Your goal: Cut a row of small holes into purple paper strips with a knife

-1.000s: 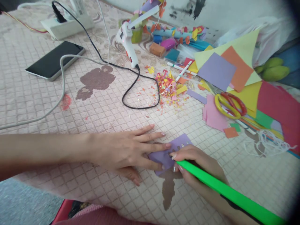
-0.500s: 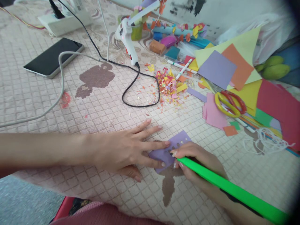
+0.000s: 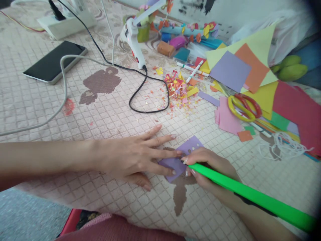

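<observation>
A small piece of purple paper (image 3: 191, 145) with a row of round holes lies on the patterned cloth. My left hand (image 3: 136, 157) is flat, fingers spread, with two fingertips pressing on the paper's left part. In my right hand (image 3: 212, 167), closed in a pen-like grip, is a long bright-green pen-like tool (image 3: 250, 190). Its thin dark tip meets the paper close to my left index fingertip. The exact kind of tool cannot be made out, and my right fingers hide the paper's right edge.
Beyond my hands are a white glue gun (image 3: 135, 43) with a looped black cord, paper scraps (image 3: 179, 87), yellow-and-red-handled scissors (image 3: 242, 107), coloured paper sheets (image 3: 230, 71) and white string (image 3: 286, 147). A phone (image 3: 55, 62) and a power strip (image 3: 66, 25) lie at the left.
The whole view has shifted slightly. My left hand stays spread on the purple paper, and the green tool's tip remains at nearly the same place on it.
</observation>
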The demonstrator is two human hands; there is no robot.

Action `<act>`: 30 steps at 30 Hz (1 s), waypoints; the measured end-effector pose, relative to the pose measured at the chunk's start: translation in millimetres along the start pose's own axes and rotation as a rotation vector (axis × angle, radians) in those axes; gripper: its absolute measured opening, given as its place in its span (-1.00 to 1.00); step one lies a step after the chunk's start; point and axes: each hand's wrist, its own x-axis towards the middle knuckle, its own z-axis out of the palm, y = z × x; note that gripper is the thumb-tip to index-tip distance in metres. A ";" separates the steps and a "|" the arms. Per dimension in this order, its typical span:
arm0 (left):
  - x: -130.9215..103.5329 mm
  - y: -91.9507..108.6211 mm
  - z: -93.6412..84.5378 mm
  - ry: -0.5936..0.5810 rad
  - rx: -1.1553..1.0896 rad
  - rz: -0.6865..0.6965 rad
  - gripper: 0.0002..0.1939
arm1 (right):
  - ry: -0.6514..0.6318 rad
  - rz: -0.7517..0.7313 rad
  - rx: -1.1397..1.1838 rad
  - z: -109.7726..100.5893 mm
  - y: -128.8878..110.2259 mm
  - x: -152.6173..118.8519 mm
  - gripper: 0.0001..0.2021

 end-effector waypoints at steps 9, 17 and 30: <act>1.2 4.5 2.2 -0.027 0.008 -0.047 -0.40 | 0.010 0.009 0.021 1.2 2.4 -2.1 -0.80; -0.1 8.4 5.6 -0.018 0.038 -0.058 -0.39 | -0.001 0.017 0.019 -0.5 1.5 -2.1 -0.79; 1.2 5.2 9.8 0.064 0.102 -0.008 -0.37 | 0.004 -0.014 -0.028 -0.4 2.1 -2.6 -0.79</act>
